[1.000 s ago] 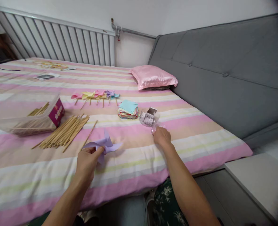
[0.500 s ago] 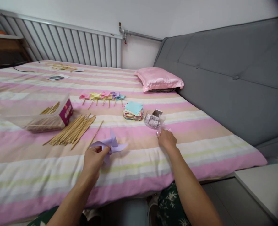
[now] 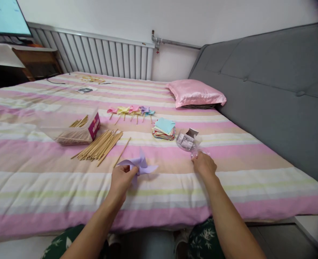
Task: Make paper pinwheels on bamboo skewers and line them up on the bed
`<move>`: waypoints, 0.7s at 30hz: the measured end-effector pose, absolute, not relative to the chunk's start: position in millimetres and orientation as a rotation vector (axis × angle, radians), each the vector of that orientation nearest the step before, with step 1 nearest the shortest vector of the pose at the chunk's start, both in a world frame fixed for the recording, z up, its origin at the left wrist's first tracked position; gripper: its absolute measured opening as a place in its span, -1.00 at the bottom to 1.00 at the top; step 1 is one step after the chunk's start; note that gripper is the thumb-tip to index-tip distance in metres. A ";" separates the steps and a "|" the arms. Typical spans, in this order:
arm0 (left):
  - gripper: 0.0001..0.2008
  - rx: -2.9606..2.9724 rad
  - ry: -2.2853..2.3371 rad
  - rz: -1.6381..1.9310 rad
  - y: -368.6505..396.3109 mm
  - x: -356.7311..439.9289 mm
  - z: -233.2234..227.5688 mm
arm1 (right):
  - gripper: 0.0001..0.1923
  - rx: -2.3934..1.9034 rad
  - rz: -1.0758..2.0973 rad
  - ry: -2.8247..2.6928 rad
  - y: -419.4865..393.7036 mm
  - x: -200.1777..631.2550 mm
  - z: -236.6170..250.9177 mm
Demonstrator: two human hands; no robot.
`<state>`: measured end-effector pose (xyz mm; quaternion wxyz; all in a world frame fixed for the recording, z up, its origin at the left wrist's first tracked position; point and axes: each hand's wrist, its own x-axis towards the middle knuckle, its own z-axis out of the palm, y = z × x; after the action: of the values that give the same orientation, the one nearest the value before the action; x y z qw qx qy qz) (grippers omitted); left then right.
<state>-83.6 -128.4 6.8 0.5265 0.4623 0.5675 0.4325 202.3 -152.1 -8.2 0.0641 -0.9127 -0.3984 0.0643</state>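
A: Where is the lilac paper pinwheel (image 3: 139, 166)?

B: On the striped bedspread (image 3: 40, 180), pinched at its near edge by the left hand (image 3: 121, 180), fingers closed on the paper. The right hand (image 3: 204, 164) is well apart to the right, fingers curled down at the edge of a clear plastic bag (image 3: 188, 143); whether it grips anything I cannot tell.

A: Anything hard to make out?

B: The bag's small contents are unclear. The red box (image 3: 94, 126) of sticks carries white writing, too blurred to read. 1 loose stick (image 3: 122, 151) lies just beyond the pinwheel.
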 end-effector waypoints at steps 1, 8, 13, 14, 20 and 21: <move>-0.89 1.109 1.353 1.040 -128.7 -83.8 6.7 | -0.72 -2.751 0.189 -1.206 -152.0 202.0 -8.2; -0.87 1.132 1.349 1.032 -128.7 -87.1 1.2 | -0.76 -2.728 0.128 -1.208 -154.3 199.9 -5.6; -0.87 1.113 1.327 1.039 -128.8 -87.2 0.2 | -0.75 -2.728 0.086 -1.223 -155.2 198.4 -3.9; -0.87 1.115 1.332 1.037 -129.1 -86.9 1.2 | -0.75 -2.731 0.081 -1.222 -155.4 198.2 -3.7; -0.88 1.131 1.332 1.049 -130.5 -86.6 5.5 | -0.74 -2.725 0.105 -1.213 -157.1 198.8 -2.5; -0.88 1.133 1.333 1.047 -130.4 -86.7 5.1 | -0.72 -2.718 0.109 -1.221 -157.2 199.1 -2.2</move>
<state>-86.7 -130.4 5.1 0.5240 0.4732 0.5569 0.4376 199.1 -157.2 -2.2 0.0800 -0.9086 -0.4084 0.0364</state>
